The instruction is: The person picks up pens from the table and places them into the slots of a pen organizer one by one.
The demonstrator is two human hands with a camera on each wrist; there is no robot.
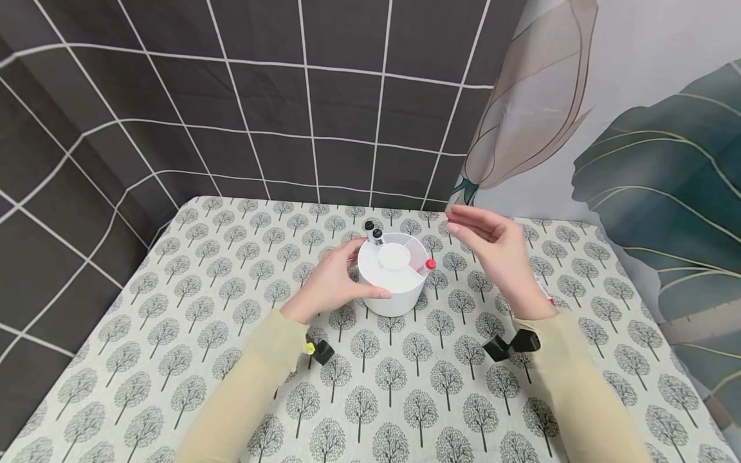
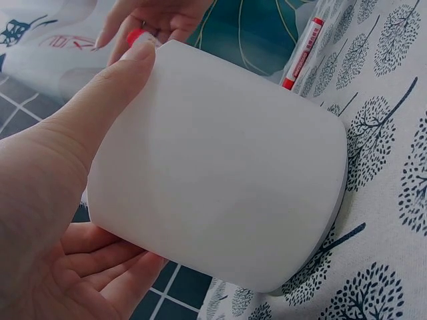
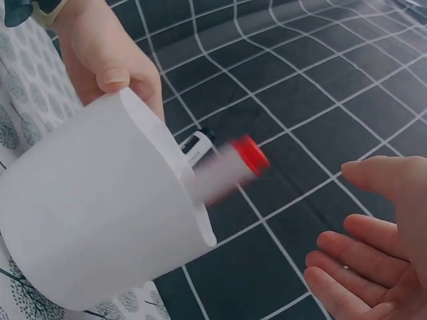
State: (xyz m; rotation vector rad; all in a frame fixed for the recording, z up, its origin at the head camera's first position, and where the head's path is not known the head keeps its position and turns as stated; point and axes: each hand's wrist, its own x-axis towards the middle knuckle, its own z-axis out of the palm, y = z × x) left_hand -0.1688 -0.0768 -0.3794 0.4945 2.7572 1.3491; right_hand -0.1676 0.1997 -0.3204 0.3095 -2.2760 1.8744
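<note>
Writing first: the loose red marker lying on the tabletop, on the right-grip side, near the right wrist, bears pale lettering along its barrel; too small for you to read. The red-capped marker sticking out of the pen holder on the side facing your right grip shows traces of red print, illegible, and is blurred in the right wrist view. Of the two black-capped markers, just above the fingers of your left grip, one carries a dark label you cannot make out. A small yellow sticker sits just behind the left grip, beside the black wrist camera.

Left grip: spread wide around the white pen holder, thumb on the near wall, fingers behind on the far left. The holder stands upright on the tabletop, directly within this grip, a round raised ring in its top.

Right grip: raised to the right of the holder, apart from it, fingers extended and slightly bent, thumb parted from them; the hand is unloaded.

Surroundings: tree-print cloth under both grips; dark grid-patterned cloth beyond them; leaf-print curtain out past the right grip.
</note>
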